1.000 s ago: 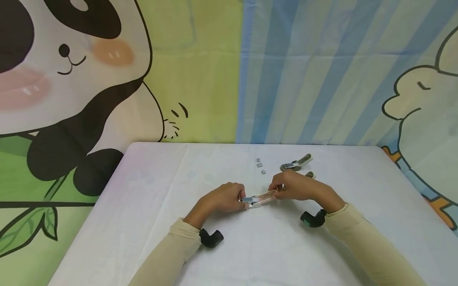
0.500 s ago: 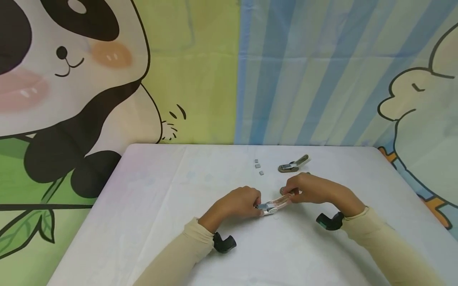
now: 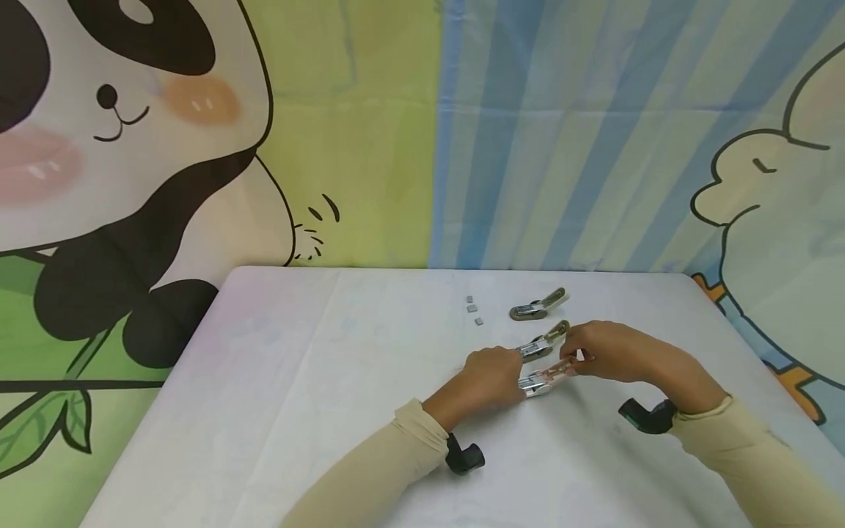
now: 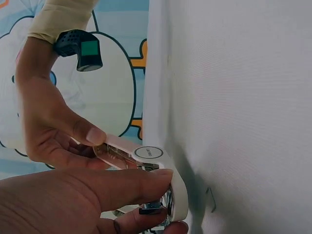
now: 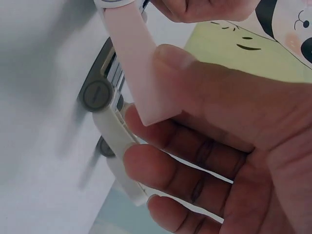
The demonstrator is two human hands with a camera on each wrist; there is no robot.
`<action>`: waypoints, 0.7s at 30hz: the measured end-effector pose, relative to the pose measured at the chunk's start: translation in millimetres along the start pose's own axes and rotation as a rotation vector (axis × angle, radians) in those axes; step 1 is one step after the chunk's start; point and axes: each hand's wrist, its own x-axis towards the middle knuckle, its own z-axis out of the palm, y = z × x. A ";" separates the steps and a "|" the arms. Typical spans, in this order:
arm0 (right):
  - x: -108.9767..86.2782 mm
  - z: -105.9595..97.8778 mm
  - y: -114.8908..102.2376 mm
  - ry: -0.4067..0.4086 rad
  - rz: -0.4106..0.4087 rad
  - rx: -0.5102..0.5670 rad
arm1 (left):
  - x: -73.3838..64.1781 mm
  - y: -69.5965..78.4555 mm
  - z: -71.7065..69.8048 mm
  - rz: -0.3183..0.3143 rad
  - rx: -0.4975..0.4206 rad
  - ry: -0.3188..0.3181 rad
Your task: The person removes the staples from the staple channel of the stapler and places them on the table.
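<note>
Both hands hold one white and pale pink stapler (image 3: pixel 543 382), spread open on its hinge just above the table. My left hand (image 3: pixel 487 378) grips the hinge end, thumb on the white body (image 4: pixel 179 195) in the left wrist view. My right hand (image 3: pixel 610 352) pinches the pink arm (image 5: pixel 134 63) at its far end between thumb and fingers. Directly behind it lies a grey-brown stapler (image 3: pixel 538 347), spread open and partly covered by the left hand in the head view. A second grey-brown stapler (image 3: pixel 529 312), also spread open, lies farther back.
Several small grey blocks (image 3: pixel 472 309), perhaps staple strips, lie left of the back stapler. One bent loose staple (image 4: pixel 211 199) is on the white tablecloth (image 3: pixel 297 411). A printed cloth backdrop (image 3: pixel 370 132) rises behind the table's back edge.
Both hands have moved right with the white and pink stapler, still held open. The nearer grey-brown stapler, mostly covered by the right hand before, now shows between the hands.
</note>
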 end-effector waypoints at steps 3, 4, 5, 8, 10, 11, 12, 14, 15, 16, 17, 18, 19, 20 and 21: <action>1.4 1.2 0.3 -0.020 0.049 -0.010 | 2.7 0.5 1.3 -0.017 0.001 -0.008; 2.1 1.7 0.5 -0.026 0.060 -0.017 | 3.6 0.2 2.2 -0.018 -0.003 -0.007; 2.8 2.2 0.8 -0.033 0.074 -0.023 | 4.4 -0.2 3.2 -0.018 -0.002 -0.004; 4.7 4.5 2.8 -0.053 0.101 -0.028 | 6.4 -1.3 6.7 -0.009 -0.019 0.004; 5.6 5.9 4.9 -0.072 0.125 -0.020 | 7.5 -2.0 9.0 0.001 -0.034 0.007; 5.6 6.3 6.4 -0.081 0.138 -0.014 | 8.2 -2.0 10.0 0.009 -0.040 0.009; 5.7 6.5 7.6 -0.089 0.151 -0.007 | 8.8 -2.0 11.0 0.019 -0.047 0.009; 5.5 5.7 9.8 -0.106 0.169 -0.002 | 9.6 -2.0 12.3 0.038 -0.048 0.012; 5.7 4.9 9.8 -0.106 0.173 0.004 | 9.9 -2.2 13.0 0.050 -0.046 0.015; 5.9 3.8 9.9 -0.101 0.174 0.011 | 10.1 -2.6 13.4 0.059 -0.047 0.015; 6.4 2.9 9.0 -0.089 0.171 0.016 | 10.0 -3.2 13.2 0.064 -0.044 0.012; 6.9 1.9 7.7 -0.068 0.159 0.024 | 9.9 -4.0 12.2 0.068 -0.048 0.005; 7.6 1.0 6.0 -0.037 0.152 0.033 | 9.6 -4.9 10.7 0.066 -0.056 -0.007; 8.5 0.3 4.3 0.005 0.133 0.039 | 9.0 -6.0 8.7 0.062 -0.065 -0.022; 9.7 -0.2 2.5 0.052 0.113 0.041 | 8.2 -7.7 6.4 0.057 -0.077 -0.038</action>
